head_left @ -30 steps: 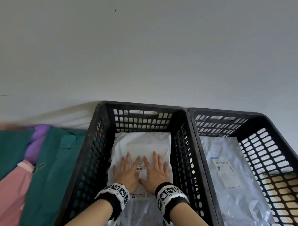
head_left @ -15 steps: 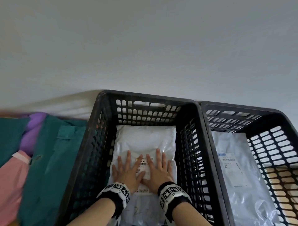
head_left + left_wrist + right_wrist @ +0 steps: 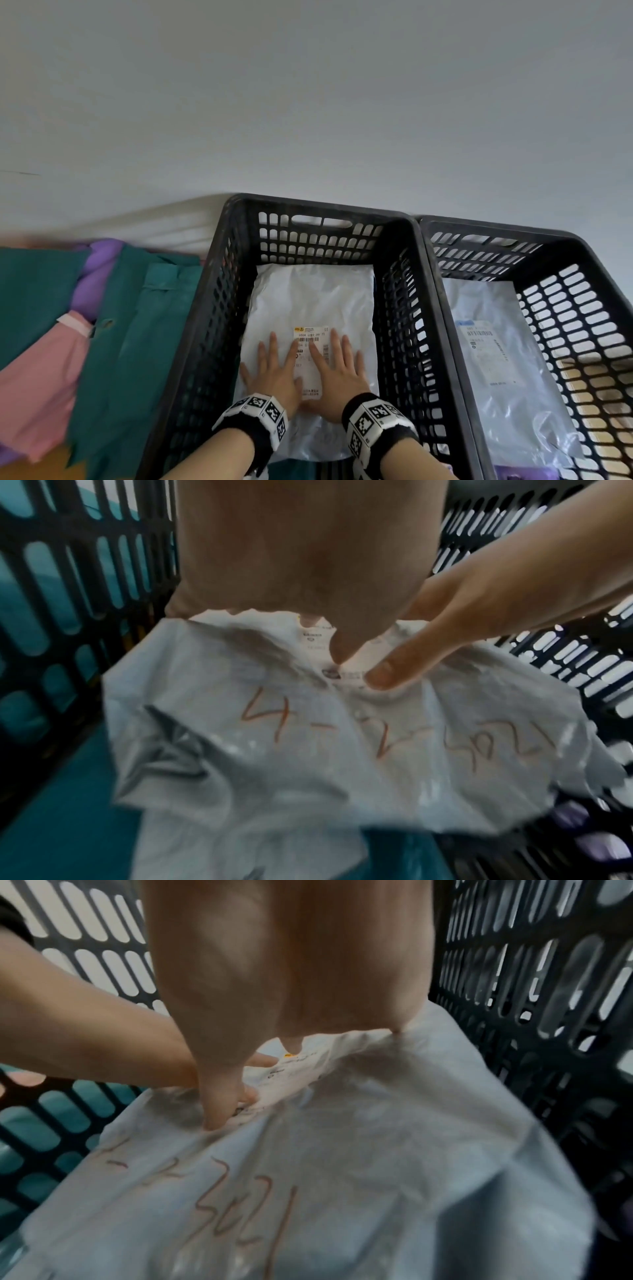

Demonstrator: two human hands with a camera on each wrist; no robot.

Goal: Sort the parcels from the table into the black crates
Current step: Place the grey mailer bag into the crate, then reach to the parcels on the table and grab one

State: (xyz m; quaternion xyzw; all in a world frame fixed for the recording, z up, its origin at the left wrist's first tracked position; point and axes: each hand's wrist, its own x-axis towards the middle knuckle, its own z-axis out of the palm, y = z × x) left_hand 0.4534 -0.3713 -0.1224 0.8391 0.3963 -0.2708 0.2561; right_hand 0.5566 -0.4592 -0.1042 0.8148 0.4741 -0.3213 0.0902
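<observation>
Left hand (image 3: 274, 371) and right hand (image 3: 337, 370) spread flat on white poly mailer (image 3: 313, 301), presumably seating it. Lying along floor of left black crate (image 3: 318, 209), against far wall.

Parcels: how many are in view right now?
2. One white parcel lies in the left crate under both flat hands; one clear-wrapped parcel lies in the right crate. Others may be hidden beneath.

A white parcel (image 3: 313, 308) with a barcode label and red handwriting lies flat in the left of 2 black crates (image 3: 219, 308), while a clear-wrapped labelled parcel (image 3: 496, 359) lies in the right crate (image 3: 589, 308)
</observation>
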